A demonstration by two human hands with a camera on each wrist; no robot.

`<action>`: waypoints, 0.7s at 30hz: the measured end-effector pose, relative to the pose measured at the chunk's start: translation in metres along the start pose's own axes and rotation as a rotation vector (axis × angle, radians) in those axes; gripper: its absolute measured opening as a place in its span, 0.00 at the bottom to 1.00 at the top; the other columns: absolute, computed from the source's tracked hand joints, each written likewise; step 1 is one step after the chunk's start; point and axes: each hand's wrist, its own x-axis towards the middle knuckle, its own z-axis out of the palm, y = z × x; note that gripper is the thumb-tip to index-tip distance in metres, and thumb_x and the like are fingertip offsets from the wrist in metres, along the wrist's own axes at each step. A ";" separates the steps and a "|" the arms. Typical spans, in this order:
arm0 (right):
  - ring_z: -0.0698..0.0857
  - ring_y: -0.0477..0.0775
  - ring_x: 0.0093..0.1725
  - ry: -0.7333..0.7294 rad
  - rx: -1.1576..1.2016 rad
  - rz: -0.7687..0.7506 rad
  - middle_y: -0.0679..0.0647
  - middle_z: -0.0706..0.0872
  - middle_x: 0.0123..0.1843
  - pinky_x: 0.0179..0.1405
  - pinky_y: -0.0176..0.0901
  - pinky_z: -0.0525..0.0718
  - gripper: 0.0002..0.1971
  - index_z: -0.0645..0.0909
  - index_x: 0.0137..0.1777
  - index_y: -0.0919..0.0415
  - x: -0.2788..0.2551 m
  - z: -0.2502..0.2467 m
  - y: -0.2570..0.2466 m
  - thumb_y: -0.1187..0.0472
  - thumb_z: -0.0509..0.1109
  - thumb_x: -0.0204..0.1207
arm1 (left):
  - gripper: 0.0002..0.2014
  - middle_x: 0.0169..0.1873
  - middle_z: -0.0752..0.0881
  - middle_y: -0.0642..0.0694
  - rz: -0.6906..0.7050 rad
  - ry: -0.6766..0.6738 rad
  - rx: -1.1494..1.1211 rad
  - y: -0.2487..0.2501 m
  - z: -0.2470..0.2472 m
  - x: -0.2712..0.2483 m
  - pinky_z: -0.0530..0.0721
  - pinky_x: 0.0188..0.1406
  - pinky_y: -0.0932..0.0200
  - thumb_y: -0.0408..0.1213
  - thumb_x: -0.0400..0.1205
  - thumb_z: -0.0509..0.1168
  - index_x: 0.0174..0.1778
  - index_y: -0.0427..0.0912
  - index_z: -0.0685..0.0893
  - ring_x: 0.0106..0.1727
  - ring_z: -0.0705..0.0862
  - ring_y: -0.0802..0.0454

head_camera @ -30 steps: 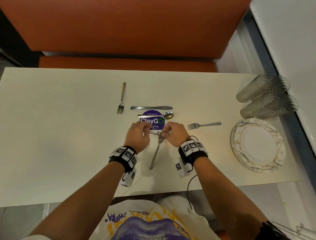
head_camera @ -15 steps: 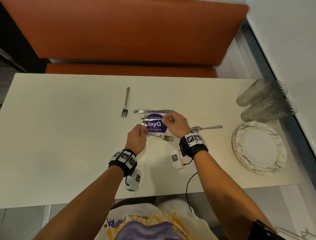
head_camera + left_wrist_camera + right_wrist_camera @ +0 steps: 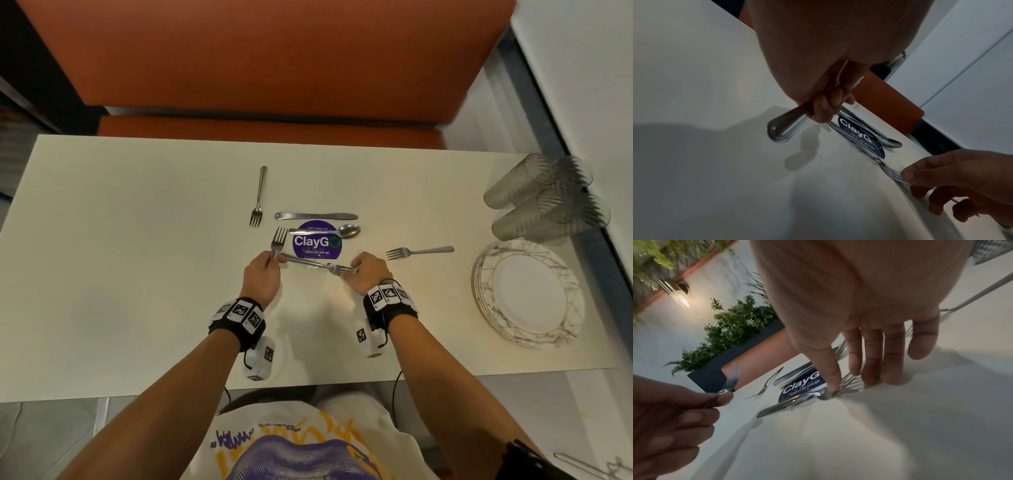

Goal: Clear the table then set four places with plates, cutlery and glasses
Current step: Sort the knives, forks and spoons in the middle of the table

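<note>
My left hand (image 3: 270, 262) grips the handle of a fork (image 3: 279, 238) whose tines point away from me; the left wrist view shows the fingers (image 3: 824, 107) curled round that handle (image 3: 785, 126). My right hand (image 3: 358, 270) pinches the tines of a second fork (image 3: 310, 262) that lies across the table below a purple sticker (image 3: 317, 243). In the right wrist view the thumb and fingers (image 3: 869, 369) close on those tines (image 3: 851, 382). A knife (image 3: 315, 216), a spoon (image 3: 347, 230) and two more forks (image 3: 258, 195) (image 3: 419, 251) lie nearby.
A stack of patterned plates (image 3: 486, 274) sits at the table's right end, with stacked ribbed glasses (image 3: 544, 198) lying on their sides behind it. An orange bench (image 3: 267, 61) runs along the far edge. The white table (image 3: 120, 257) stretches bare to the left.
The hands were together over one fork near me. They have moved apart: the left now holds a fork with tines up, the right has slid right along a lying fork to its tines.
</note>
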 end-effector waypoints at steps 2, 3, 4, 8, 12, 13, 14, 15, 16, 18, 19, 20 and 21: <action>0.85 0.53 0.50 0.027 0.029 0.009 0.50 0.88 0.54 0.50 0.46 0.87 0.12 0.83 0.54 0.51 0.001 0.002 0.000 0.52 0.78 0.72 | 0.16 0.34 0.82 0.50 0.017 0.001 0.020 0.004 -0.001 -0.001 0.76 0.36 0.54 0.36 0.91 0.55 0.48 0.46 0.89 0.31 0.76 0.51; 0.85 0.51 0.48 0.037 0.051 0.009 0.51 0.89 0.54 0.45 0.40 0.84 0.10 0.85 0.52 0.52 0.002 0.002 0.001 0.55 0.79 0.72 | 0.16 0.33 0.82 0.51 0.032 0.005 0.034 0.006 -0.001 -0.002 0.76 0.36 0.54 0.36 0.92 0.55 0.50 0.45 0.89 0.31 0.76 0.51; 0.84 0.49 0.47 0.035 0.076 -0.004 0.51 0.89 0.54 0.41 0.36 0.81 0.09 0.86 0.51 0.53 0.002 0.002 0.002 0.58 0.80 0.72 | 0.16 0.34 0.82 0.52 0.047 0.011 0.048 0.008 -0.002 -0.001 0.77 0.37 0.55 0.36 0.92 0.55 0.51 0.43 0.89 0.32 0.77 0.52; 0.87 0.51 0.48 -0.016 0.180 -0.077 0.46 0.90 0.48 0.50 0.43 0.86 0.06 0.90 0.47 0.54 -0.002 -0.005 0.007 0.62 0.80 0.72 | 0.15 0.39 0.88 0.46 0.079 0.028 0.060 0.019 -0.003 0.004 0.88 0.42 0.49 0.34 0.92 0.55 0.51 0.42 0.88 0.37 0.85 0.48; 0.86 0.51 0.44 -0.077 0.260 -0.159 0.47 0.90 0.43 0.55 0.51 0.89 0.06 0.89 0.46 0.50 -0.006 -0.018 0.003 0.63 0.75 0.77 | 0.14 0.42 0.91 0.42 0.105 0.007 -0.004 0.034 0.003 0.007 0.90 0.45 0.61 0.31 0.93 0.56 0.53 0.34 0.88 0.41 0.89 0.47; 0.85 0.50 0.43 -0.074 0.272 -0.195 0.47 0.89 0.42 0.54 0.51 0.88 0.05 0.89 0.47 0.50 -0.007 -0.023 0.000 0.63 0.74 0.77 | 0.14 0.43 0.92 0.41 0.115 -0.018 -0.003 0.035 0.006 0.009 0.90 0.48 0.60 0.31 0.93 0.56 0.53 0.33 0.88 0.44 0.91 0.46; 0.85 0.48 0.41 -0.061 0.288 -0.235 0.46 0.89 0.41 0.52 0.49 0.86 0.05 0.88 0.47 0.50 -0.008 -0.027 -0.006 0.62 0.74 0.78 | 0.14 0.43 0.93 0.40 0.111 -0.053 -0.002 0.036 0.009 0.010 0.91 0.51 0.56 0.31 0.93 0.56 0.52 0.34 0.88 0.45 0.92 0.44; 0.84 0.47 0.40 -0.039 0.301 -0.272 0.45 0.88 0.40 0.51 0.45 0.84 0.05 0.88 0.48 0.51 -0.009 -0.032 -0.011 0.62 0.74 0.79 | 0.14 0.42 0.93 0.39 0.101 -0.097 -0.004 0.036 0.011 0.009 0.92 0.52 0.51 0.31 0.93 0.56 0.52 0.34 0.88 0.46 0.93 0.43; 0.84 0.46 0.40 -0.001 0.310 -0.305 0.44 0.87 0.40 0.49 0.41 0.82 0.04 0.89 0.49 0.52 -0.009 -0.040 -0.016 0.61 0.74 0.79 | 0.14 0.41 0.94 0.39 0.086 -0.147 -0.002 0.040 0.018 0.009 0.93 0.52 0.46 0.31 0.93 0.56 0.53 0.34 0.88 0.46 0.94 0.41; 0.83 0.45 0.42 0.085 0.297 -0.383 0.44 0.87 0.41 0.46 0.35 0.77 0.04 0.90 0.50 0.54 -0.011 -0.047 -0.031 0.60 0.74 0.79 | 0.14 0.40 0.94 0.36 0.044 -0.218 -0.018 0.043 0.023 0.006 0.93 0.51 0.41 0.30 0.93 0.55 0.54 0.33 0.88 0.46 0.94 0.36; 0.82 0.44 0.42 0.128 0.289 -0.421 0.44 0.87 0.41 0.44 0.32 0.76 0.04 0.91 0.49 0.54 -0.011 -0.051 -0.038 0.60 0.74 0.79 | 0.14 0.40 0.93 0.35 0.022 -0.246 -0.035 0.047 0.027 0.003 0.93 0.50 0.40 0.29 0.92 0.55 0.55 0.32 0.87 0.46 0.93 0.34; 0.82 0.43 0.42 0.165 0.288 -0.453 0.44 0.87 0.41 0.43 0.29 0.74 0.04 0.91 0.49 0.54 -0.011 -0.054 -0.043 0.61 0.74 0.79 | 0.14 0.40 0.93 0.33 -0.004 -0.278 -0.058 0.051 0.030 0.001 0.94 0.49 0.40 0.28 0.91 0.54 0.55 0.31 0.87 0.44 0.93 0.32; 0.83 0.42 0.41 0.197 0.291 -0.476 0.44 0.88 0.41 0.42 0.26 0.73 0.04 0.91 0.48 0.55 -0.010 -0.056 -0.048 0.62 0.74 0.79 | 0.15 0.40 0.93 0.32 -0.028 -0.316 -0.091 0.055 0.034 -0.002 0.92 0.47 0.41 0.28 0.90 0.54 0.56 0.30 0.87 0.42 0.92 0.31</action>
